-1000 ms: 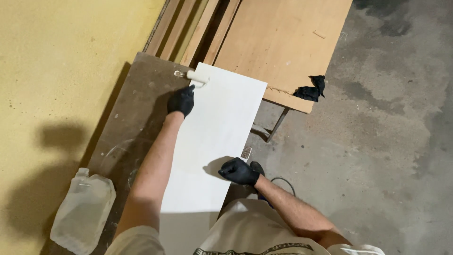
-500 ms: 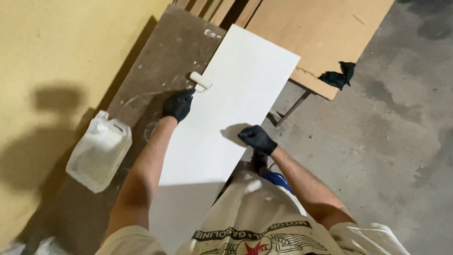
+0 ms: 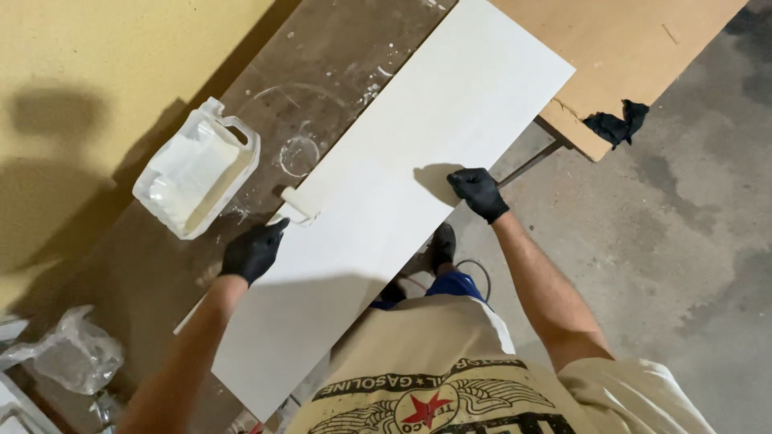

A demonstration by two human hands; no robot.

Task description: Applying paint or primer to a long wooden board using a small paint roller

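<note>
A long white board (image 3: 402, 185) lies on a dark, paint-stained table (image 3: 346, 72). My left hand (image 3: 253, 251), in a black glove, grips a small white paint roller (image 3: 296, 205) whose head rests on the board's left edge. In another black glove, my right hand (image 3: 478, 193) presses on the board's right edge, fingers curled over it.
A cut-open white plastic jug (image 3: 197, 169) with white paint stands on the table left of the roller. Brown wooden boards (image 3: 627, 48) with a black rag (image 3: 615, 124) lie beyond. A crumpled plastic bag (image 3: 68, 354) is at lower left. Grey concrete floor (image 3: 675, 241) spreads to the right.
My left hand has drawn the roller back along the board's left edge toward me. My right hand stays on the right edge. The view has shifted closer, bringing the jug nearer.
</note>
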